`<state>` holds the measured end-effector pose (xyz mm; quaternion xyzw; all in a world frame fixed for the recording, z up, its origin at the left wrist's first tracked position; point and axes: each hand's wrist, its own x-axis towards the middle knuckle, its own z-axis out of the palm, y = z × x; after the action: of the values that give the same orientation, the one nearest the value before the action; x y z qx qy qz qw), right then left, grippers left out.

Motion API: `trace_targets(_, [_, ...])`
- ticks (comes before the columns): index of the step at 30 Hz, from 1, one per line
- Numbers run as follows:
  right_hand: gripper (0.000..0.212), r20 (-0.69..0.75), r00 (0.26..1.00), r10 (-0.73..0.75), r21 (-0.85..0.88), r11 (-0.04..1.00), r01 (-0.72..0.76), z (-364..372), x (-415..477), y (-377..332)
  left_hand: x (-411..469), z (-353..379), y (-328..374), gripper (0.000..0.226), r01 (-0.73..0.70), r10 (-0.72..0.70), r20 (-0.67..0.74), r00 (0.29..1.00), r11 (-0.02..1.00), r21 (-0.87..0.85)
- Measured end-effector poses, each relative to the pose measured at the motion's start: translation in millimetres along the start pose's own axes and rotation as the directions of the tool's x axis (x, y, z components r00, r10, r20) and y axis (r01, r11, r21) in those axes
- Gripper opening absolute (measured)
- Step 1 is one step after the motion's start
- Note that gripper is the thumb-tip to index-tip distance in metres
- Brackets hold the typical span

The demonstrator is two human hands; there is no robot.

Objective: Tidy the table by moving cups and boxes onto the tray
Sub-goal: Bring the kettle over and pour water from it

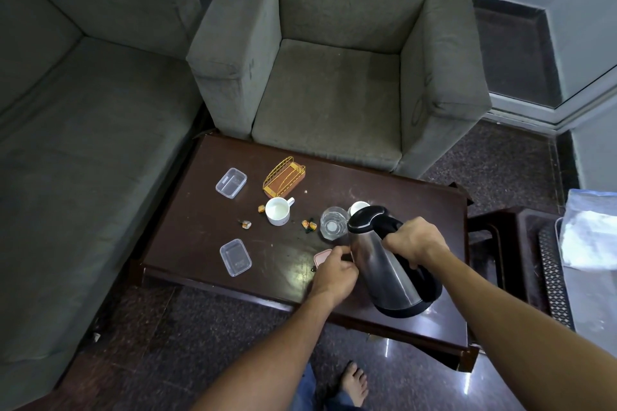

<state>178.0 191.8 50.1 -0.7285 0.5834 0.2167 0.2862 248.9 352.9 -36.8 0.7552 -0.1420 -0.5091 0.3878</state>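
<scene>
right grip [414, 240] on kettle [377, 264], glass [332, 227] just beyond

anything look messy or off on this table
Small orange wrappers lie scattered around the white cup and beside the glass. The kettle is tilted, gripped at its handle by the right hand.

Table [384, 197] before armchair [327, 93], sofa [83, 143] to the left, tray [283, 177] behind mug [277, 210], glass [333, 227] right of mug, kettle [380, 264] just right of glass
</scene>
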Motion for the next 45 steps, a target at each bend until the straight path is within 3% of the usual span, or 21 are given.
trace_targets(45, [0.029, -0.007, 1.000, 0.003, -0.022, 1.000, -0.003, 5.1, -4.8, -4.5, -4.6, -6.6, -4.9, 0.037, -0.011, 0.013, -0.045, 0.999, 0.999, 0.052])
